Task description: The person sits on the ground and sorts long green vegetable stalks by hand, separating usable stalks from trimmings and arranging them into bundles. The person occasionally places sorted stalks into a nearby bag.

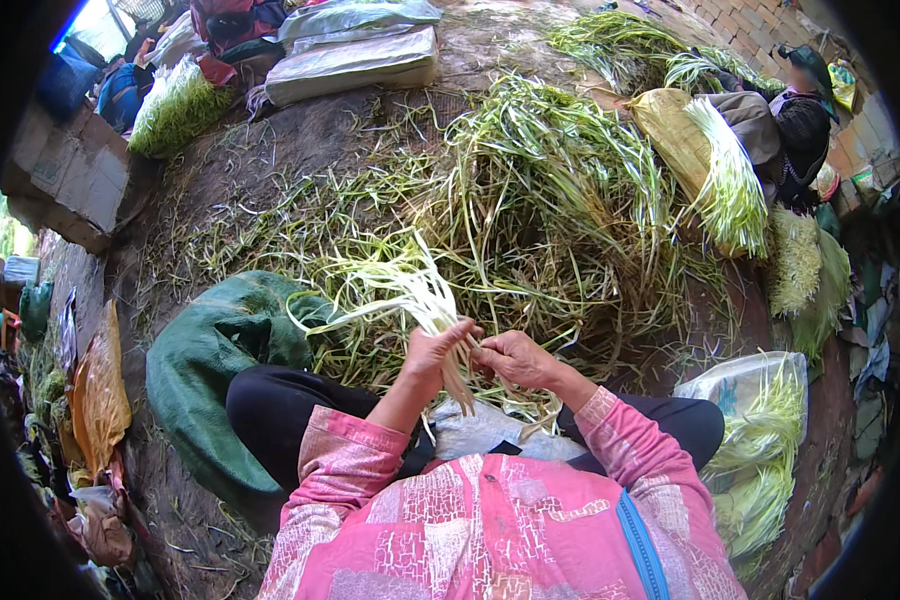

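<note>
My left hand (pixel 431 356) grips a bunch of pale garlic chives (pixel 424 296), its yellowish leaf tips fanning up and to the left. At the lower ends of these stalks is my right hand (pixel 521 360), its thumb and fingers pinched together, seemingly on a few thin strands that are too small to make out. Just past both hands rises a big heap of loose green and dry leaves (pixel 562 202). A white sack (pixel 480 435) lies across my lap under the hands. By my right knee, cleaned pale chives (pixel 757 465) rest on a white plastic bag (pixel 712 386).
A green woven sack (pixel 210 390) lies by my left knee. Another person (pixel 799 127) sits at the far right, beside a yellow sack (pixel 667 135) with a chive bundle (pixel 727 180) on it. Wrapped bales (pixel 352 64) and a concrete block (pixel 67 172) stand farther off.
</note>
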Tool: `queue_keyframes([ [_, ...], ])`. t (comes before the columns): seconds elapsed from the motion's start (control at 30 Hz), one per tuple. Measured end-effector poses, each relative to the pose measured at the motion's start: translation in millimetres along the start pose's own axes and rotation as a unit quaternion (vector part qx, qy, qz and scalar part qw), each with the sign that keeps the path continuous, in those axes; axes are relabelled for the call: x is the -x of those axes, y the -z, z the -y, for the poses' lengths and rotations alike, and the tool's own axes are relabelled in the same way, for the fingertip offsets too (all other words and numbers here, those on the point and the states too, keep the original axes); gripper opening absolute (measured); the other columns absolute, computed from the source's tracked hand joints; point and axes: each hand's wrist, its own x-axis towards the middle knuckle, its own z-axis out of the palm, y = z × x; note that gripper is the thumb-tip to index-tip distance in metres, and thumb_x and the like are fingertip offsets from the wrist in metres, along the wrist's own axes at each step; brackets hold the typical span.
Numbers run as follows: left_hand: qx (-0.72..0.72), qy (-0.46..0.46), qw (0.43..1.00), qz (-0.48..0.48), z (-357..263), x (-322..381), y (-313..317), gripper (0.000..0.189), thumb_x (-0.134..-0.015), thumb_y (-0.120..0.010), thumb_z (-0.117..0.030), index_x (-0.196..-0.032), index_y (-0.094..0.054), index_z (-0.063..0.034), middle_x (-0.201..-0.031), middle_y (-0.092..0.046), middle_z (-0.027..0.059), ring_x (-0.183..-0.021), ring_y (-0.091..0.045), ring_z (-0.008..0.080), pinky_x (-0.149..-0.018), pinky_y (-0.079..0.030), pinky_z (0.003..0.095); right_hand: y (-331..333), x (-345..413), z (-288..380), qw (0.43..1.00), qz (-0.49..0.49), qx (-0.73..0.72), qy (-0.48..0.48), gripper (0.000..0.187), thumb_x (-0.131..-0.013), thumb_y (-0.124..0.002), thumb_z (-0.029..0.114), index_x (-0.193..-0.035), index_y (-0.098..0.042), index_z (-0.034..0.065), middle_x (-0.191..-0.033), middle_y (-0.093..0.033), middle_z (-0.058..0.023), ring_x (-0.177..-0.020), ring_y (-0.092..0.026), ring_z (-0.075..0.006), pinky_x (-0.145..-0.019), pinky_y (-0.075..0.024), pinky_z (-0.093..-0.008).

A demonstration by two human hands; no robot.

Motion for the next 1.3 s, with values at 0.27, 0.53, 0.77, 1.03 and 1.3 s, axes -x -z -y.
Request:
queue_keyframes([
  [0.27, 0.058, -0.188, 0.980, -0.006, -55, 13, 7, 0.013, -0.084, -0.056, -0.017, -0.085, -0.056, -0.0042, -0.075, -0.063, 0.0088, -0.067, -0.063, 0.0185, -0.063, -0.054, 0.0332, -18, 36, -13, 0.999, 0.012, 0.031, 0.009, 0.034, -0.089, -0.044, 0.029, -0.077, -0.060, 0.0016, -0.061, -0.056, -0.0053, -0.058, -0.052, -0.0134, -0.056, -0.0417, -0.0280],
  [0.53, 0.153, -0.256, 0.951, -0.083, -98, 17, 34, 0.021, -0.084, -0.056, -0.022, -0.094, -0.056, -0.0034, -0.050, -0.038, -0.0026, -0.042, -0.041, 0.0090, -0.038, -0.039, 0.0247, 74, -7, -76, 0.896, -0.205, 0.389, -0.068, 0.025, -0.074, -0.063, 0.029, -0.086, -0.060, 0.0065, -0.093, -0.055, -0.0111, -0.085, -0.057, -0.0294, -0.071, -0.0453, -0.0403],
  [0.77, 0.142, -0.080, 0.981, -0.108, -53, -10, 24, 0.021, -0.083, -0.059, -0.023, -0.089, -0.055, -0.0029, -0.053, -0.039, -0.0016, -0.042, -0.038, 0.0100, -0.041, -0.037, 0.0264, 105, -73, -99, 0.863, -0.176, 0.440, -0.174, 0.022, -0.078, -0.061, 0.033, -0.076, -0.059, 0.0121, -0.078, -0.052, -0.0048, -0.065, -0.049, -0.0174, -0.059, -0.0413, -0.0352],
  [1.03, 0.051, -0.077, 0.989, -0.115, -34, -22, 19, 0.018, -0.083, -0.059, -0.019, -0.086, -0.054, -0.0016, -0.061, -0.054, 0.0062, -0.039, -0.043, 0.0114, -0.039, -0.039, 0.0272, 201, -35, -55, 0.706, -0.619, 0.343, -0.010, 0.016, -0.080, -0.061, 0.020, -0.088, -0.060, 0.0063, -0.084, -0.058, -0.0117, -0.069, -0.058, -0.0173, -0.052, -0.0488, -0.0299],
  [1.3, -0.005, -0.068, 0.990, -0.124, -14, -28, 10, 0.014, -0.080, -0.061, -0.012, -0.086, -0.053, -0.0028, -0.063, -0.058, 0.0090, -0.037, -0.044, 0.0105, -0.034, -0.037, 0.0240, 56, -109, -107, 0.873, -0.214, 0.383, -0.215, 0.032, -0.080, -0.058, 0.039, -0.084, -0.062, 0.0083, -0.081, -0.058, -0.0093, -0.072, -0.058, -0.0221, -0.063, -0.0477, -0.0365],
])
